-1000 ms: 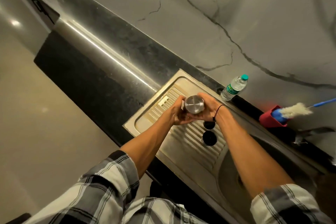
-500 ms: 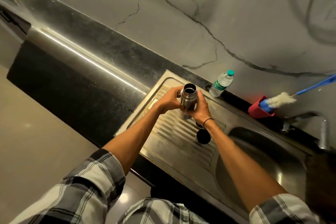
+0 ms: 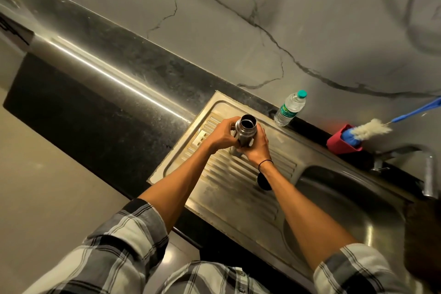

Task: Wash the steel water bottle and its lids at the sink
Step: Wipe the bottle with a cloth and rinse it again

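Nearest us, a round black lid [image 3: 263, 182] lies on the ribbed steel drainboard [image 3: 238, 188], likely set aside for washing. Beyond it, our left hand [image 3: 223, 135] and right hand [image 3: 256, 147] both curl round the open cylindrical steel water bottle [image 3: 245, 132], steadying it upright above the drainboard. Farther back, a white-bristled blue bottle brush [image 3: 372, 129] waits in its red holder.

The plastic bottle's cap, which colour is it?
Teal green, on the plastic bottle by the wall; head view.
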